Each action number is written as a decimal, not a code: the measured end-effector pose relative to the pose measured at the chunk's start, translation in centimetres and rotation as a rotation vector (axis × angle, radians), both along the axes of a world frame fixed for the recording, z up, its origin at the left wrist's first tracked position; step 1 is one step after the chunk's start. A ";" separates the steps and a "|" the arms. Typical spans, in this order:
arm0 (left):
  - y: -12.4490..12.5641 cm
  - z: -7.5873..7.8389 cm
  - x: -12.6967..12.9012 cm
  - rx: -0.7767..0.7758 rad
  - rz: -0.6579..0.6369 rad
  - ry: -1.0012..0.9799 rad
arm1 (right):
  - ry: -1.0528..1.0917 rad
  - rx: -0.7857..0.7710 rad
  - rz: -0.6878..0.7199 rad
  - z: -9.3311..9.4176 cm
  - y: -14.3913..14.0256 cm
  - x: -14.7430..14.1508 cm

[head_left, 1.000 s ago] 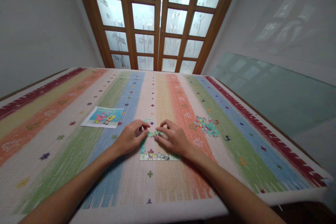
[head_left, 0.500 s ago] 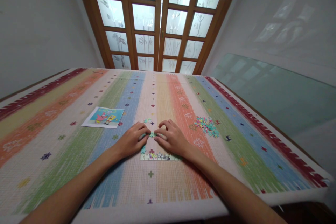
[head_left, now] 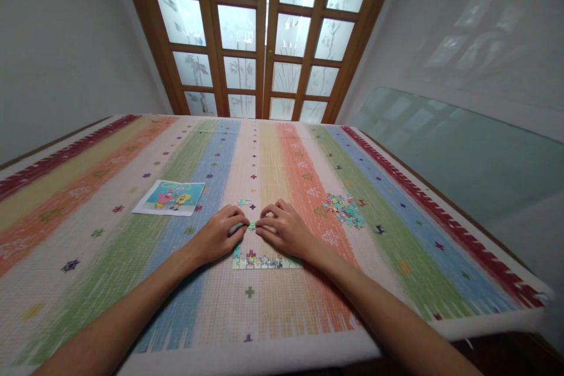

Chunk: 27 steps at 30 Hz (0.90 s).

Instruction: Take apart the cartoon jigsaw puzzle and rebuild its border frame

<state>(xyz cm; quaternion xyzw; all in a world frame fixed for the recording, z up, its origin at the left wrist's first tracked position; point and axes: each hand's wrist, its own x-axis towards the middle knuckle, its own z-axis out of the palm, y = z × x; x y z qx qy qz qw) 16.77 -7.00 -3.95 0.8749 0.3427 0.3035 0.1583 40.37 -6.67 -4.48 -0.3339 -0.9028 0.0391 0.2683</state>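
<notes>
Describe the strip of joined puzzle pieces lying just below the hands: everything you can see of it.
The joined puzzle strip lies flat on the striped tablecloth, near the table's front edge. It is a low, wide band of interlocked pieces, pale along its straight lower edge, with purple, teal and grey patches above. At its left end a short column of teal pieces rises. The left hand and right hand sit just above it; the right wrist seems to cover its right end.

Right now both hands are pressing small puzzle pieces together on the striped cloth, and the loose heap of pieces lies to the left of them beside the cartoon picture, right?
Not quite. In the head view the loose heap of pieces lies to the right of the hands. The left hand and right hand do meet over small puzzle pieces on the striped cloth; only the cartoon picture lies left.
</notes>
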 end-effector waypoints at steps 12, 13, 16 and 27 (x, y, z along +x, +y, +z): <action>0.1 0.0 0.0 -0.033 0.011 -0.006 | -0.021 -0.001 0.006 0.1 0.2 -0.1; 0.2 0.1 -0.1 -0.029 0.028 -0.010 | -0.016 -0.006 -0.002 0.2 0.2 0.0; 0.9 0.3 -0.7 0.012 0.151 -0.027 | -0.002 -0.026 -0.044 0.5 0.5 0.7; 4.2 -1.0 -1.8 0.006 0.378 0.061 | -0.001 0.002 -0.102 0.1 2.0 2.4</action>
